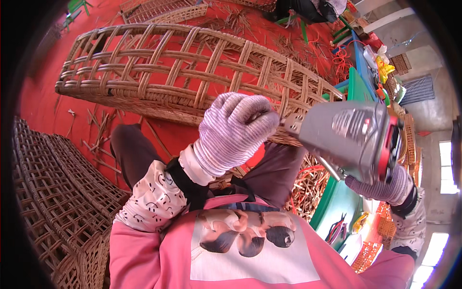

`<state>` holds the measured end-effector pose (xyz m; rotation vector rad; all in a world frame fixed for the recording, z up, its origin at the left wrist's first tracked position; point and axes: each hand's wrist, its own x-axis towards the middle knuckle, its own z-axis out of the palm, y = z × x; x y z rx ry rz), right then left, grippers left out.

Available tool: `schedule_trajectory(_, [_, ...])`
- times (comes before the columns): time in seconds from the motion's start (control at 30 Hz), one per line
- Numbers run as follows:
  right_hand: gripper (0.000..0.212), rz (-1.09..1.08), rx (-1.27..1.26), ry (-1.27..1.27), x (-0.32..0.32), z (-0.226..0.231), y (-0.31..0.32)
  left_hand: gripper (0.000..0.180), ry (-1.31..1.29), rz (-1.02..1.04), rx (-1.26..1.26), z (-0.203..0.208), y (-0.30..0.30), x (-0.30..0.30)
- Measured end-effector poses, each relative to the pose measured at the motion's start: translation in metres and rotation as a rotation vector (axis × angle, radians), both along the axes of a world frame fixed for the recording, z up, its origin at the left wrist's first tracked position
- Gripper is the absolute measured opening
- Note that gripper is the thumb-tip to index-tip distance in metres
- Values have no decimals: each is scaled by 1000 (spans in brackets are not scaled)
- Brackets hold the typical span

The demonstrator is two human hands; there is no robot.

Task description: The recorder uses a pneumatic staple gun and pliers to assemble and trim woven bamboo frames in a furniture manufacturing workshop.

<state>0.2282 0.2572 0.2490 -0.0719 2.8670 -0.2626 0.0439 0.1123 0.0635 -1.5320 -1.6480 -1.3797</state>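
Gloved and working apart, the left hand [236, 132] is curled closed beside the long wicker basket [159, 102], anything within its fingers hidden, while the right hand [387, 185] grips the grey power tool [339, 132] from below. Red floor [43, 98] shows through the basket's open lattice; its long axis runs left to right, sloping downward rightward. The tool's nose points left, toward the left hand.
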Motion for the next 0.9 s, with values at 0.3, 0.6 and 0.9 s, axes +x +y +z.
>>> schedule_trajectory(0.3, [24,-1146,-625,266,116,-41,22,15,199,156,-420,24,0,-8])
schedule_trajectory(0.6, [46,-1451,59,277,276,-154,120,43,179,220,-111,36,-26,-61])
schedule_trajectory(0.9, [54,-1468,2,339,343,-237,194,63,34,731,-548,27,-161,-181])
